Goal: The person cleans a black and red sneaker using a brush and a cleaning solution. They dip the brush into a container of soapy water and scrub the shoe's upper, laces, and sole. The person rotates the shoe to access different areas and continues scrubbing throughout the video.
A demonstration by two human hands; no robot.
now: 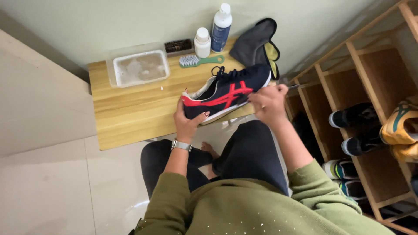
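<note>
A dark navy sneaker with red stripes and a white sole lies on its side over the front edge of a low wooden table. My left hand grips its heel end from below. My right hand is closed at the toe end, and a thin dark tool sticks out of its fist to the right. What kind of tool it is cannot be made out.
On the table stand a clear tub of cloudy water, a dark brush, a green-handled brush, a small white bottle and a taller blue-labelled bottle. A grey cloth lies behind. A wooden shoe rack holds shoes at right.
</note>
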